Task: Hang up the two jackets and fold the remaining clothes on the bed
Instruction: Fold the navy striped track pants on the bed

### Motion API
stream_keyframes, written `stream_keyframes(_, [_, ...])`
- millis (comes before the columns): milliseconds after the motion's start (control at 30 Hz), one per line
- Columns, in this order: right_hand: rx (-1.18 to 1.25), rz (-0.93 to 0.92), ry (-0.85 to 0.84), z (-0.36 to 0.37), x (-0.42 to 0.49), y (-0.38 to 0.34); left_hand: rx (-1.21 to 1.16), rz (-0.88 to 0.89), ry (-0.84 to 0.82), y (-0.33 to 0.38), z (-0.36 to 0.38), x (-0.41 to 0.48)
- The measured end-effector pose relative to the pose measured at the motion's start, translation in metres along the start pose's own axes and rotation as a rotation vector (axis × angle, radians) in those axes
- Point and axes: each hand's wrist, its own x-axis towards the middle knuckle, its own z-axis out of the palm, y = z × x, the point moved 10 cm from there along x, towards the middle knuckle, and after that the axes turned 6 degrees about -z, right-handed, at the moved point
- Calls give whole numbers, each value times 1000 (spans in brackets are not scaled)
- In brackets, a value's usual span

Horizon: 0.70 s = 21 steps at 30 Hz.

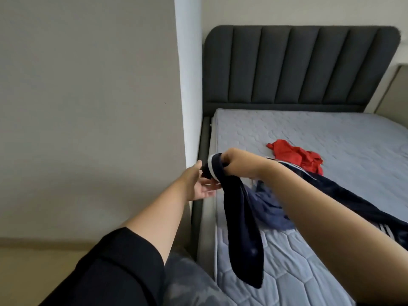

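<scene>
Right hand [231,161] curled tight round the white-striped cuff of the navy jacket [242,228], sleeve hanging straight down over the mattress's [331,133] left edge, body trailing right. Left hand [198,184] spread loose just beside the cuff, nearer for feeding it. Red garment [293,156] and blue garment [269,208] crumpled mid-mattress.

We see two bare forearms and two bare hands, the left hand [198,184] and the right hand [237,161]. Our left arm wears a black sleeve [110,268], loose and pushed up past the elbow. On our right arm no sleeve shows in view.
</scene>
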Motion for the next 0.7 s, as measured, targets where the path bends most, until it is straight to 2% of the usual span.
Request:
stream_keyframes(167, [-48, -99, -23, 19, -6, -44, 155, -37, 21, -1, -12, -33])
stream_keyframes(300, [-48, -73, -17, 17, -2, -38, 119, 60, 70, 14, -19, -38])
stream_keyframes(400, [-153, 64, -141, 23, -1, -1, 78, 154, 113, 30, -25, -50])
stream_keyframes(467, [-232, 190, -194, 33, -4, 32, 109, 227, 82, 44, -23, -63])
stream_keyframes(533, [-270, 251, -73, 33, -4, 54, 122, 300, 1, 57, -16, -74])
stream_keyframes(600, [-185, 319, 66, 33, -5, 68, 114, 328, -98, 64, -7, -86])
stream_keyframes(700, [-224, 372, 102, 35, -2, 75, 189, 362, -120, 71, -8, -100])
